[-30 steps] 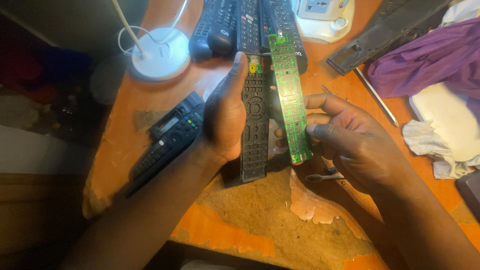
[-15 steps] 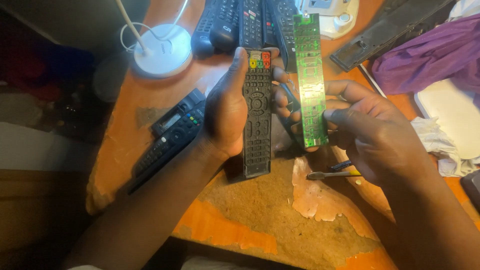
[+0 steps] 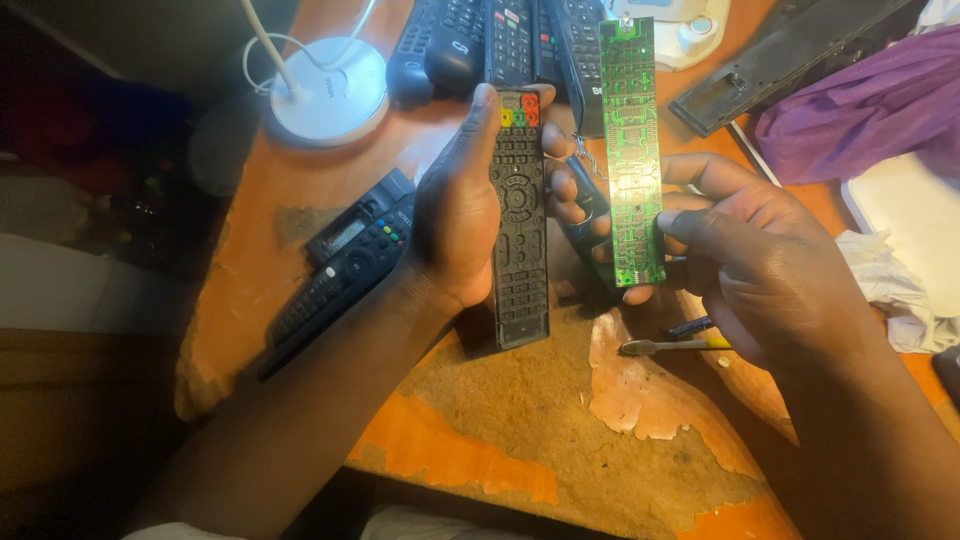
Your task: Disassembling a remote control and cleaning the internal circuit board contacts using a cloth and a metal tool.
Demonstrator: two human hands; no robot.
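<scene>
Left hand [image 3: 455, 215] wrapped around a long black remote [image 3: 520, 215], thumb along its near edge, fingers [image 3: 560, 195] curled behind and gripping it, button face up, coloured keys at the far end. Just right of the remote, a narrow green circuit board [image 3: 633, 150], held upright and nearly parallel to it, not touching. Right hand [image 3: 770, 265] to the right of the remote, fingers closed on the lower end of the board, pinching it between thumb and fingertips. Between remote and board, a small dark piece partly hidden by the fingers; cannot tell what.

Below the remote, a worn orange surface [image 3: 640, 450] with peeled patches. Left of the remote, lying flat, two dark handsets [image 3: 345, 265] side by side. Beyond the remote's far end, a row of several more remotes [image 3: 480, 35]. Far left of that row, a white round lamp base [image 3: 330, 90] with a thin white cable. Right of the remote, past the right hand, a purple cloth [image 3: 860, 105] and crumpled white paper [image 3: 885, 280]. Near the lower right of the remote, a small screwdriver [image 3: 665, 346] flat on the surface, just under the right hand.
</scene>
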